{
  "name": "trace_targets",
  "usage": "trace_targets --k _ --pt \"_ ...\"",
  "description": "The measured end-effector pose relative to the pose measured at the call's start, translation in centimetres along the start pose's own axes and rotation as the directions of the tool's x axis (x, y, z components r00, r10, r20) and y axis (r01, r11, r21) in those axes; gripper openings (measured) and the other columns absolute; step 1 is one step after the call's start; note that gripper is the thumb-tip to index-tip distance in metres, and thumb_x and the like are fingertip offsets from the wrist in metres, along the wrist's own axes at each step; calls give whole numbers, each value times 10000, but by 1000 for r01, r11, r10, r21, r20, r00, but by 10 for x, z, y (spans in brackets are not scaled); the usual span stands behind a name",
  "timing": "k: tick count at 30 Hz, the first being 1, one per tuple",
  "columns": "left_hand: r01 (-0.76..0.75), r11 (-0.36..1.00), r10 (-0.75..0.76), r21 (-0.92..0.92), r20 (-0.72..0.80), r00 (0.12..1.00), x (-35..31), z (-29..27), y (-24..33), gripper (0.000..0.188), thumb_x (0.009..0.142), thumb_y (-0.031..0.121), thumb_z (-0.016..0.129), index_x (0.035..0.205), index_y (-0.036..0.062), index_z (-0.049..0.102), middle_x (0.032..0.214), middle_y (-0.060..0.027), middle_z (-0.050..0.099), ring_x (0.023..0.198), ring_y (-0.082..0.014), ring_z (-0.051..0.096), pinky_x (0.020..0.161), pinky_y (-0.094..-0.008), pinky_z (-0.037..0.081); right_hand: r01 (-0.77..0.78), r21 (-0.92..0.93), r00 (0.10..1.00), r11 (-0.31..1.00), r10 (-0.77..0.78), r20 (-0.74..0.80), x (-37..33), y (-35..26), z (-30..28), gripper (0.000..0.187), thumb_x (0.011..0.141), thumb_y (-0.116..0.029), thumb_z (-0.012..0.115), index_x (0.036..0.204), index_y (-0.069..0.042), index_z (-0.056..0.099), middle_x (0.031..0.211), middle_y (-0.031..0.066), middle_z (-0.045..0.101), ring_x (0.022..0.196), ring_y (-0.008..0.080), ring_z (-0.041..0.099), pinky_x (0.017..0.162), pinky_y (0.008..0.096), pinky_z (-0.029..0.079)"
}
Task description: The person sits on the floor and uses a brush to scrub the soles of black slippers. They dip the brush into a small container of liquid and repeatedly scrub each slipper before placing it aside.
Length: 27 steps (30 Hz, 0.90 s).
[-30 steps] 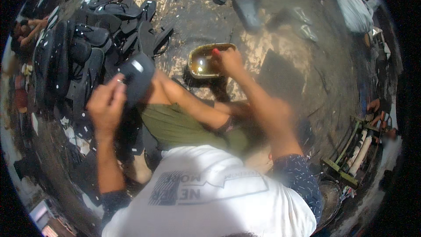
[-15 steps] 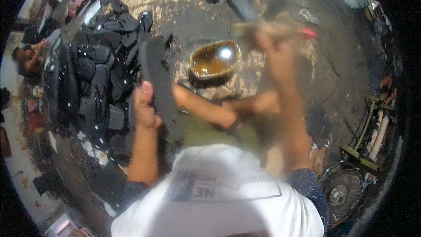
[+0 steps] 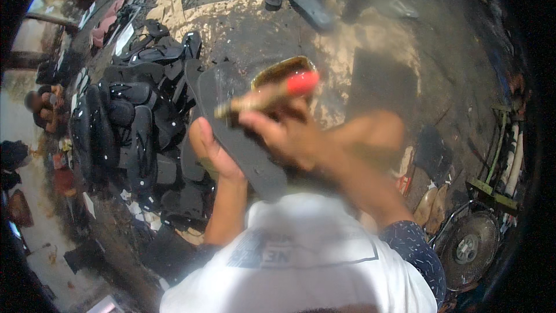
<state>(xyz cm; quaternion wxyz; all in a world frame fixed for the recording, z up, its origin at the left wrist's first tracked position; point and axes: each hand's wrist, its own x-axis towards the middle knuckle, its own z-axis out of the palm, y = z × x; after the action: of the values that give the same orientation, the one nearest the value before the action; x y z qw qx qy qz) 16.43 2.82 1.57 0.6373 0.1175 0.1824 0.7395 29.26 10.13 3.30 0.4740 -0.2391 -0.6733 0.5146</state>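
My left hand [image 3: 220, 155] grips a dark grey sandal sole [image 3: 246, 148] by its edge, thumb along the near side, and tilts it in front of my lap. Over the upper part of that sole, my right hand [image 3: 289, 136] is closed around a brush [image 3: 302, 83] with a red end; motion smears both. The brush's pale tip lies at the sole's face, though blur hides whether it touches. Just beyond, a basin [image 3: 284, 65] of amber-brown liquid is partly covered by my right hand and the brush.
A heap of black sandals [image 3: 139, 133] covers the floor at the left. Flat dark soles [image 3: 310, 3] lie at the far side, near worn cardboard [image 3: 168, 8]. To the right stands a round fan [image 3: 466, 249]. Another person [image 3: 46, 107] sits at the far left.
My right hand has swung in from the right with the brush, coming over the sole. My left hand has shifted rightward, and the sole now leans more.
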Motion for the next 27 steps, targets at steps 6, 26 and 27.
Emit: trace_targets --k 6,26,27 --pt "26 999 -28 -21 -97 995 -20 -14 -5 754 978 645 461 1394 19 509 1320 -190 613 1122 -307 637 947 -462 539 -68 -141 995 988 57 -78 41 36 -23 253 929 -255 723 1096 -66 721 1039 144 723 929 307 703 838 371 539" --pt "21 998 -32 -60 -190 981 24 -60 13 706 961 640 524 1281 12 571 1103 -166 695 765 -252 711 607 -351 624 -104 -873 979 477 206 -4 1 131 -191 265 906 -195 729 1109 -29 690 1001 206 723 912 317 710 775 374 538" --pt "-21 1000 19 -9 -215 976 40 -75 15 691 959 631 533 1265 14 584 1087 -163 703 759 -253 714 612 -351 625 -504 -724 830 472 496 -254 31 90 -164 264 948 -235 695 1089 -11 706 965 209 735 804 231 708 728 341 538"
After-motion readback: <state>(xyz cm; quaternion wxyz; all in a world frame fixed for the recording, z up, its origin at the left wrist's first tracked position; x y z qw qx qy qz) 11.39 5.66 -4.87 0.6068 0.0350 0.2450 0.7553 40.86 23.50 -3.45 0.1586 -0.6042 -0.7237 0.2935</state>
